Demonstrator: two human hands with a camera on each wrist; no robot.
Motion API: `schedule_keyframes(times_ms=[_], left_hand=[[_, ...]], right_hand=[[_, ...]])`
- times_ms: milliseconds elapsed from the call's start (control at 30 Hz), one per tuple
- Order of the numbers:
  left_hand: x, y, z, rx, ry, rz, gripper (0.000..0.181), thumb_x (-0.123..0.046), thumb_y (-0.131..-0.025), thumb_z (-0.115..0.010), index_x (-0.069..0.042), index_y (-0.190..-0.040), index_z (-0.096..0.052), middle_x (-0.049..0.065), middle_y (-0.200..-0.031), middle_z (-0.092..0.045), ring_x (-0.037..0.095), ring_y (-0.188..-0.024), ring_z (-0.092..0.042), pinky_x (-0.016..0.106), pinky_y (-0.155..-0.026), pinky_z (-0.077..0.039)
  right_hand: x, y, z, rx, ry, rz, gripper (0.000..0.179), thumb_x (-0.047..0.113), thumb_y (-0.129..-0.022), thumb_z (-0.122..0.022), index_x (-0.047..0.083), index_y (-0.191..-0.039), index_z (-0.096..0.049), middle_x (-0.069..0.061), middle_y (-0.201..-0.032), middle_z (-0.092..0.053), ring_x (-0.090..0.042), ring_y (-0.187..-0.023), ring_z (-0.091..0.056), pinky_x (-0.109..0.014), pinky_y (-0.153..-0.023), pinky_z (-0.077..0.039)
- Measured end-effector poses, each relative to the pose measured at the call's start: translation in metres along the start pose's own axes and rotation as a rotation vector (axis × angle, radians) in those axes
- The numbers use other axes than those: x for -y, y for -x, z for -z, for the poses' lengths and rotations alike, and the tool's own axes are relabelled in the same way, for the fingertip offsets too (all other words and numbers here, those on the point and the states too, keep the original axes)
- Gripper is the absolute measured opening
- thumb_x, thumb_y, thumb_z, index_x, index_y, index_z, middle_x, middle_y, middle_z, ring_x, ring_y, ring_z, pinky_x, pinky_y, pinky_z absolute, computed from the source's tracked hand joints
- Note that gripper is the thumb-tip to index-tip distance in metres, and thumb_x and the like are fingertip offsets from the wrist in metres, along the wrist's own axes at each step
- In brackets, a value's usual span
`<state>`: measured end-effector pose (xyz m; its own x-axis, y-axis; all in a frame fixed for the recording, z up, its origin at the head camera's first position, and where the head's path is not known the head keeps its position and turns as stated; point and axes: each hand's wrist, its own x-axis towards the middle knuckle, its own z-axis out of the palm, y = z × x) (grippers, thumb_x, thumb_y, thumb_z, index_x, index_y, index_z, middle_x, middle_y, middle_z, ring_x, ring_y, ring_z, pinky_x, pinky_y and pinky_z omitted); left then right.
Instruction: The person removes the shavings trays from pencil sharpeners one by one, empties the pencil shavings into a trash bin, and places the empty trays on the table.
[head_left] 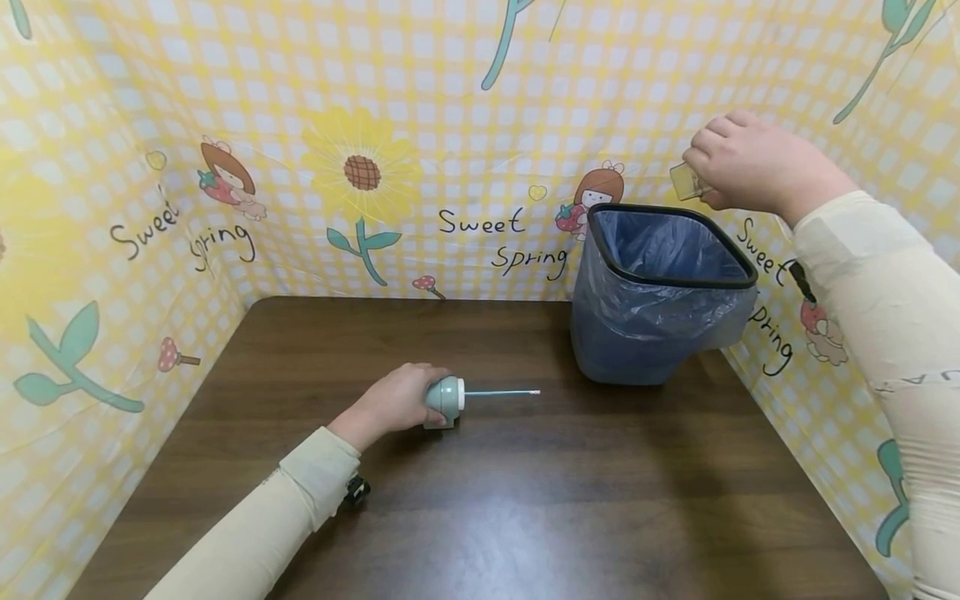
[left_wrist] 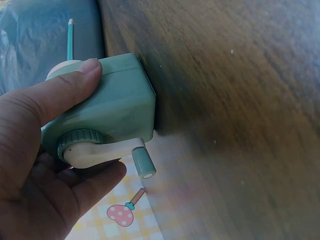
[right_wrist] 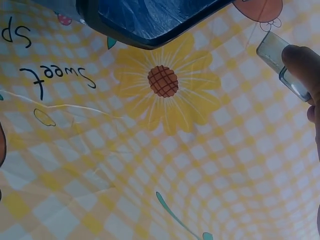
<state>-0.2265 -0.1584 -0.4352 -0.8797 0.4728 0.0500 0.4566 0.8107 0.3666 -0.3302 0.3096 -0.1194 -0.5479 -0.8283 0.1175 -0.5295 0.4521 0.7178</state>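
On the table, my left hand grips a green crank pencil sharpener. A teal pencil sticks out of its white collar, pointing right. The left wrist view shows my thumb across the sharpener body, with the cream crank and its green knob facing that camera. Raised at the right, my right hand pinches a small clear plastic shavings box, tilted, just above and behind the rim of the bin. In the right wrist view the thumb lies on the box.
The bin, lined with a translucent bag, stands at the back right of the brown wooden table. A yellow checked cloth printed with flowers and lettering hangs along the back and both sides.
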Motion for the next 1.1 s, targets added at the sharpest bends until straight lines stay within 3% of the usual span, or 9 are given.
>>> schedule_keyframes(times_ms=[333, 667, 1100], left_hand=[[0.000, 0.001, 0.001, 0.003, 0.006, 0.004, 0.077, -0.030, -0.074, -0.094, -0.005, -0.139, -0.062, 0.009, -0.126, -0.069, 0.022, -0.105, -0.065, 0.042, -0.092, -0.056], [0.002, 0.001, 0.001, 0.000, -0.003, 0.002, 0.076, -0.031, -0.074, -0.094, -0.006, -0.138, -0.063, 0.008, -0.127, -0.069, 0.022, -0.105, -0.065, 0.042, -0.092, -0.056], [0.002, 0.001, 0.002, 0.009, 0.008, 0.009, 0.074, -0.031, -0.075, -0.093, -0.007, -0.138, -0.063, 0.007, -0.125, -0.069, 0.021, -0.103, -0.065, 0.041, -0.090, -0.056]], right_hand=[[0.002, 0.002, -0.001, 0.021, -0.048, -0.045, 0.068, 0.024, -0.073, -0.089, -0.015, -0.120, -0.058, -0.034, -0.119, -0.061, -0.050, -0.114, -0.055, -0.062, -0.103, -0.041], [0.004, 0.006, -0.002, 0.070, -0.168, -0.168, 0.068, 0.025, -0.079, -0.085, -0.016, -0.125, -0.057, -0.036, -0.123, -0.058, -0.052, -0.120, -0.051, -0.062, -0.112, -0.032], [0.007, 0.014, -0.011, 0.136, -0.323, -0.332, 0.072, 0.029, -0.088, -0.079, -0.017, -0.135, -0.050, -0.038, -0.135, -0.050, -0.054, -0.128, -0.043, -0.065, -0.115, -0.026]])
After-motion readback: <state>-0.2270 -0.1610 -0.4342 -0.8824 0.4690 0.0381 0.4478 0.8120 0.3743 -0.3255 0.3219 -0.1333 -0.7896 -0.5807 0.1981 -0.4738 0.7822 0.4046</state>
